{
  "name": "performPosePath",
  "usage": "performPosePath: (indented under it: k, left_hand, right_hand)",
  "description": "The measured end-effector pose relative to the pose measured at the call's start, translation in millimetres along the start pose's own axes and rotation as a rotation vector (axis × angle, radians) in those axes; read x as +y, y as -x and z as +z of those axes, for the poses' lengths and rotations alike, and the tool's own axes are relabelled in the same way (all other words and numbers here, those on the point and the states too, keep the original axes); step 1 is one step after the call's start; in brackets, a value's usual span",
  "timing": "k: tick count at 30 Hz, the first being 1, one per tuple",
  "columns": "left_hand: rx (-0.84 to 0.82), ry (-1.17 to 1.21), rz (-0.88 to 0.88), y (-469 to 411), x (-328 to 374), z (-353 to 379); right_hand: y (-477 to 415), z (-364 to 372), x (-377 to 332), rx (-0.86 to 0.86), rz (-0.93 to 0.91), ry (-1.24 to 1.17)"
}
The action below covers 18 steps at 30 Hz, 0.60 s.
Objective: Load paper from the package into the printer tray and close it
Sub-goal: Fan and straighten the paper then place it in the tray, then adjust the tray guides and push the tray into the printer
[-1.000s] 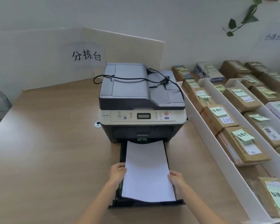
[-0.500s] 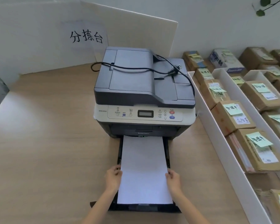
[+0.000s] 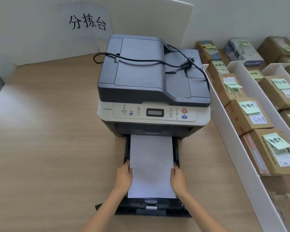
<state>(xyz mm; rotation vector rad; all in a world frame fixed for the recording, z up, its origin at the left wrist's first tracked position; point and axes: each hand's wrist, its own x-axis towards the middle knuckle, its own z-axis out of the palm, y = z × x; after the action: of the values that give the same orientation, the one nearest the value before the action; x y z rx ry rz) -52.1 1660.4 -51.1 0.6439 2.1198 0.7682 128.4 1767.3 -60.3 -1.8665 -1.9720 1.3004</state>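
Head view: both forearms come up from 6 o'clock, converging on the pulled-out tray (image 3: pixel 126 153). The left hand (image 3: pixel 124 177) lies flat against the left long edge of the paper (image 3: pixel 151 166), fingers extended toward 12 o'clock; the right hand (image 3: pixel 177 179) mirrors it on the right long edge. Each grip is a loose, flat press against the stack's side, neither hand curled around it. The white stack lies in the tray with its long axis running 6 to 12 o'clock, its far end reaching under the printer (image 3: pixel 153 77) mouth. Beyond, the printer stands on the worktop (image 3: pixel 49 139), a black power cord (image 3: pixel 141 60) draped over its lid. Toward 3 o'clock, cardboard parcels (image 3: pixel 248 114) with green notes sit in white dividers.
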Motion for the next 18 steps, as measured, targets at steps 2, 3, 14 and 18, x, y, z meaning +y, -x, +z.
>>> performPosePath:
  k: [2, 3, 14, 18]
  left_hand:
    - [0.004, -0.107, 0.01, 1, -3, 2]
    - [0.007, -0.144, 0.013, 5, -1, 1]
    - [0.161, -0.317, 0.293, 28, -30, -17]
    - [0.228, -0.329, 0.243, 40, -42, -27]
  right_hand:
    - [-2, 3, 2, 0.01, -0.003, 0.088]
    - [-1, 3, 2, 0.014, -0.002, 0.117]
    - [26, -21, 20, 0.135, -0.16, 0.204]
    - [40, -28, 37, 0.146, -0.118, 0.185]
